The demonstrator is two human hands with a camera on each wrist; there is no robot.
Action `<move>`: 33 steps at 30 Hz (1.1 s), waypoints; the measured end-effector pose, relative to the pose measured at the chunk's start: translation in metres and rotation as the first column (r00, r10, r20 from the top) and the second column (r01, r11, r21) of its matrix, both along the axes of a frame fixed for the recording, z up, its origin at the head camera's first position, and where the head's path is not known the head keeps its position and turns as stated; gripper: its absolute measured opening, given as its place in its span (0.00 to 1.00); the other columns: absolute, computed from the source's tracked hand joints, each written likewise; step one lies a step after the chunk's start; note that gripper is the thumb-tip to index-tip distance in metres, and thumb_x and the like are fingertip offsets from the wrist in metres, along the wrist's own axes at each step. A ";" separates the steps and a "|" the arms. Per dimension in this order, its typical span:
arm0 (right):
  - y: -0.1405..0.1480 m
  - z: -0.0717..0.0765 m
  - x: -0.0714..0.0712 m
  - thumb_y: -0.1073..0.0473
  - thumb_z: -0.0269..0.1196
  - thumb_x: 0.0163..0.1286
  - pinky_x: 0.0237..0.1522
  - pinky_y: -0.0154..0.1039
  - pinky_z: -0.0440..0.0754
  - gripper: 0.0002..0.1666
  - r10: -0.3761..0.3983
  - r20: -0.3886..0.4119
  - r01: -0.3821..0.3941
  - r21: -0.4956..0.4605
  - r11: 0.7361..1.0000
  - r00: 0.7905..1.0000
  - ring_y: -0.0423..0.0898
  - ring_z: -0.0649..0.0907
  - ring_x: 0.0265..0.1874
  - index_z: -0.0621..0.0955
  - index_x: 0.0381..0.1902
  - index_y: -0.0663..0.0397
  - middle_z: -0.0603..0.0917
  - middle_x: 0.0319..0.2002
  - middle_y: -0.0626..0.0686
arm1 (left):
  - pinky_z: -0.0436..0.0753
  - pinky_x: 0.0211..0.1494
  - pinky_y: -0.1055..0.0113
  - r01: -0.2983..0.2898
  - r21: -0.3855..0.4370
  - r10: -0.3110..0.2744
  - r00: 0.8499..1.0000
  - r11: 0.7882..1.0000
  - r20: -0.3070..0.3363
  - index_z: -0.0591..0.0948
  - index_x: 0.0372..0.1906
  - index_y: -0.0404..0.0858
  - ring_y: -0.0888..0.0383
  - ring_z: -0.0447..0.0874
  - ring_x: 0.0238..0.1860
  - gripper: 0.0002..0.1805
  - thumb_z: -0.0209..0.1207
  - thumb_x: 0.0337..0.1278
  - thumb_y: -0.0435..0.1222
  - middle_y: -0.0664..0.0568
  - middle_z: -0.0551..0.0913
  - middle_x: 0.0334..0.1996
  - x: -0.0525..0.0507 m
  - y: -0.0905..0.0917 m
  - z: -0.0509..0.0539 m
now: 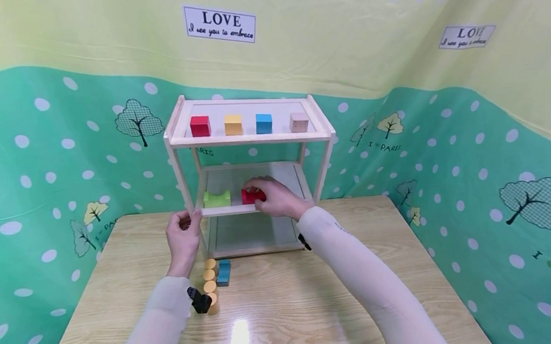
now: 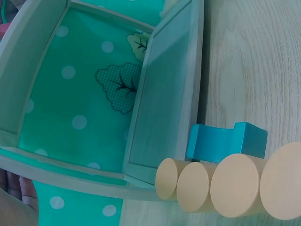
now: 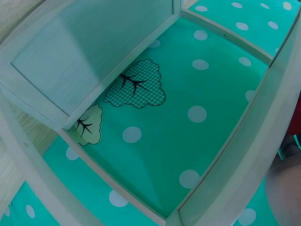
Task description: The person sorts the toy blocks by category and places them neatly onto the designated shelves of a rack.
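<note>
On the middle tier of a pale wooden shelf rack (image 1: 254, 208), my right hand (image 1: 277, 198) pinches a red block (image 1: 248, 197) near the front rail. Fingers cover part of this block; only a red edge (image 1: 260, 197) shows between them. To its left on the same tier sits a light green block (image 1: 216, 200) with a curved notch on top. My left hand (image 1: 183, 238) grips the rack's left front corner, the thumb at the rail and the fingers bent. In the left wrist view, some fingers (image 2: 21, 188) show beside the frame.
The top tier holds a red cube (image 1: 200, 126), a yellow cube (image 1: 233, 125), a blue cube (image 1: 264, 124) and a plain wood cube (image 1: 299, 122). On the table (image 1: 286, 311), several yellowish cylinders (image 2: 235, 186) stand in a row beside a blue notched block (image 2: 225, 141).
</note>
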State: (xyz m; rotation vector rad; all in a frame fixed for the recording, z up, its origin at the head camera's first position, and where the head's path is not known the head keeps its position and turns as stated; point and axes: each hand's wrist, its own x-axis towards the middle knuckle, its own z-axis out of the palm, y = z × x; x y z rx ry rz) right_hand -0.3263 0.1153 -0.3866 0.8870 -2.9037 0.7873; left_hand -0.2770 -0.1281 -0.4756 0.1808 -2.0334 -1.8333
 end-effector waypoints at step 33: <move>0.012 0.003 0.014 0.59 0.64 0.60 0.59 0.37 0.69 0.23 -0.014 -0.213 0.005 -0.045 0.999 0.977 0.44 0.74 0.55 0.78 0.55 0.52 0.78 0.54 0.47 | 0.73 0.38 0.74 -0.012 0.008 0.012 1.000 1.000 -0.022 0.75 0.47 0.33 0.59 0.73 0.39 0.25 0.59 0.61 0.52 0.50 0.76 0.38 -0.001 0.001 0.001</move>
